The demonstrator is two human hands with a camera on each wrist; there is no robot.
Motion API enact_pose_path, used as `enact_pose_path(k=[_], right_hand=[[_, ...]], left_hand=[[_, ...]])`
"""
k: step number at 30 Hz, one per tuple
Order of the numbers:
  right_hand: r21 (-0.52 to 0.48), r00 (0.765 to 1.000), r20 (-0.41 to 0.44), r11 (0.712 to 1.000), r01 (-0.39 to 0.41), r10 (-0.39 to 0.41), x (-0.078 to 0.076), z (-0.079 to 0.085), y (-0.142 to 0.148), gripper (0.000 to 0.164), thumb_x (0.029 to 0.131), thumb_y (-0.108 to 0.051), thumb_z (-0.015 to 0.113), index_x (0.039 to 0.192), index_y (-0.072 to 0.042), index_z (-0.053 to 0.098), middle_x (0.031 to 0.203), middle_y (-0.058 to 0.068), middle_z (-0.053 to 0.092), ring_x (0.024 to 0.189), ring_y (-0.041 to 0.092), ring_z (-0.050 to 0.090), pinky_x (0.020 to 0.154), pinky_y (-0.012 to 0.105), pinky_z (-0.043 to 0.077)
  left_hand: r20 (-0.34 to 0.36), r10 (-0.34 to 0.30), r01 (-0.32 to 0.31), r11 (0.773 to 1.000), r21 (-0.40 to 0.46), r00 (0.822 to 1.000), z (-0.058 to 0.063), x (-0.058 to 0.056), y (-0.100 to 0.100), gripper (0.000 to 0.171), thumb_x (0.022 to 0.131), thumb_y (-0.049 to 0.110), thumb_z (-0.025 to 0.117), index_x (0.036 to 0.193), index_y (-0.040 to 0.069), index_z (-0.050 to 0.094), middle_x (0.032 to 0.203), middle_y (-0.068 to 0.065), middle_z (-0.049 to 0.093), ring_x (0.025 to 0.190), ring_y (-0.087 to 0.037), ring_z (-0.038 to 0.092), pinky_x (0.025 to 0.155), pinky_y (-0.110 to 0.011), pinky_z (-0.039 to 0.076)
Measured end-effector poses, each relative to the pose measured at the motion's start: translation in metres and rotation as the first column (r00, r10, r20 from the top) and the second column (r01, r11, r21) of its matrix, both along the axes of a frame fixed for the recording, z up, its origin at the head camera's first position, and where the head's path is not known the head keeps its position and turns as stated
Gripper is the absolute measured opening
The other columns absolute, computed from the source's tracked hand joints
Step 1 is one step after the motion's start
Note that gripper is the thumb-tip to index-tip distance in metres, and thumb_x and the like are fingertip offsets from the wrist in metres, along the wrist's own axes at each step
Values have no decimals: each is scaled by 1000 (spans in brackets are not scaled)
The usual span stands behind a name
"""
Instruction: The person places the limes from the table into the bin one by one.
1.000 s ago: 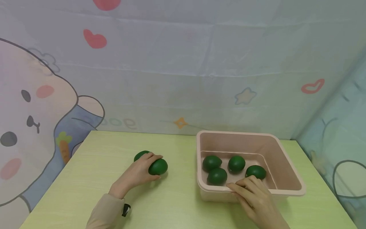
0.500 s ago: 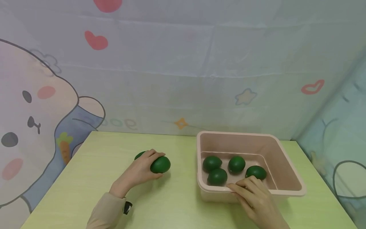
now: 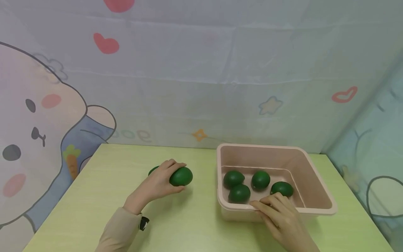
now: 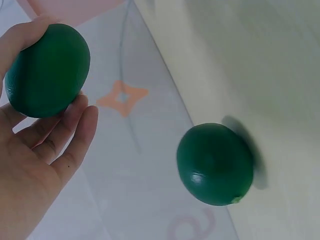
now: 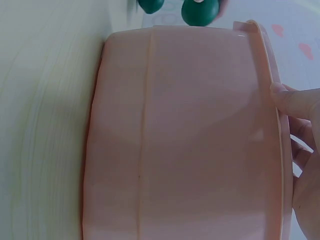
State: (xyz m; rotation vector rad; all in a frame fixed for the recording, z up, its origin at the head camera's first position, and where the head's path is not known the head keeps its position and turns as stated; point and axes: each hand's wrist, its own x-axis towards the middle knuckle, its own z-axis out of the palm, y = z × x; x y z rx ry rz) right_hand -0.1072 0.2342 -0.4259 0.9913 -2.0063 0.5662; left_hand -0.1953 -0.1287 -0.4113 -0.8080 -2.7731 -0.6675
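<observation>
My left hand (image 3: 160, 182) grips a dark green, smooth lime (image 3: 181, 176) between thumb and fingers, held above the table. Just behind that hand a second lime (image 4: 215, 164) lies on the tabletop, mostly hidden in the head view. With thumb and fingers, my right hand (image 3: 283, 217) pinches the near rim of a pink plastic bin (image 3: 318, 182). Inside the bin several limes rest on the floor, among them a left lime (image 3: 233, 179), a front lime (image 3: 239, 193), a middle lime (image 3: 260, 180) and a right lime (image 3: 281, 189), partly behind my fingers.
The bin stands on the right part of a pale yellow-green table (image 3: 201, 231). A printed cloth backdrop (image 3: 176, 70) hangs behind the table's far edge and continues on the right side. Bare tabletop lies between my left hand and the bin.
My left hand has lifted the lime and carried it slightly to the right, away from the one lying on the table. The right hand and the bin stay in place.
</observation>
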Motion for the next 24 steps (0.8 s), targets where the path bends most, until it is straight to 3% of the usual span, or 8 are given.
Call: enact_pose_path(k=[15, 24], right_hand=[[8, 1000, 9, 1000, 13, -13, 1, 0, 0, 34, 101, -32, 47, 106, -12, 74, 88, -5, 63, 82, 10, 46, 77, 20, 34], [4, 1000, 2, 1000, 4, -4, 0, 0, 0, 34, 101, -30, 47, 103, -10, 75, 87, -5, 62, 81, 10, 46, 77, 19, 33]], left_hand=[[-49, -52, 52, 999, 4, 997, 16, -2, 13, 63, 74, 34, 82, 129, 16, 58, 109, 1, 56, 98, -15, 57, 82, -35, 54], [-63, -51, 52, 999, 14, 997, 28, -11, 14, 64, 74, 36, 82, 129, 14, 58, 113, -3, 56, 101, -19, 58, 85, -38, 54]])
